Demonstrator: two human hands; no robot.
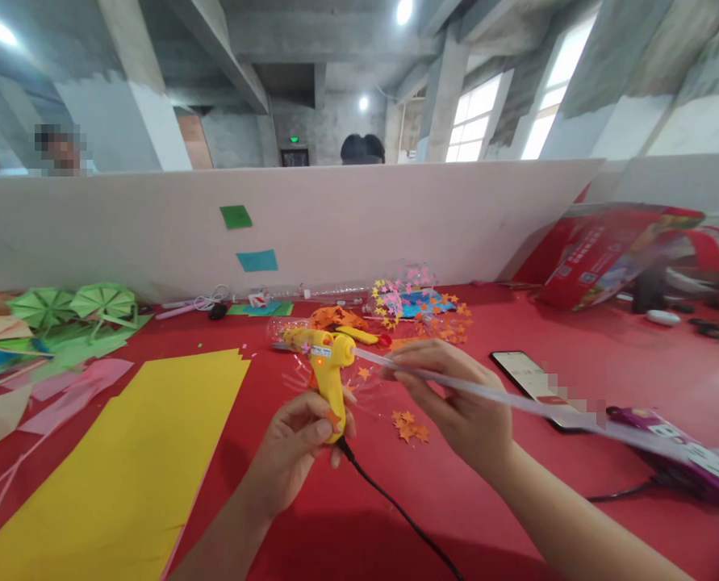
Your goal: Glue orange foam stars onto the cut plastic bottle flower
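Note:
My left hand is wrapped round the handle of a yellow hot glue gun, whose small orange light is lit. A black cord runs from the foot of the handle toward the table's front. Between the fingers of my right hand is a long translucent glue stick, its tip at the rear opening of the gun. How far the tip sits inside, I cannot tell. Below and behind the hands lie orange paper stars and a clear plastic bottle piece decorated with stars.
Yellow paper sheets and green folded paper umbrellas lie at left. A phone and a purple package are at right, with a red bag behind. A white partition bounds the red table.

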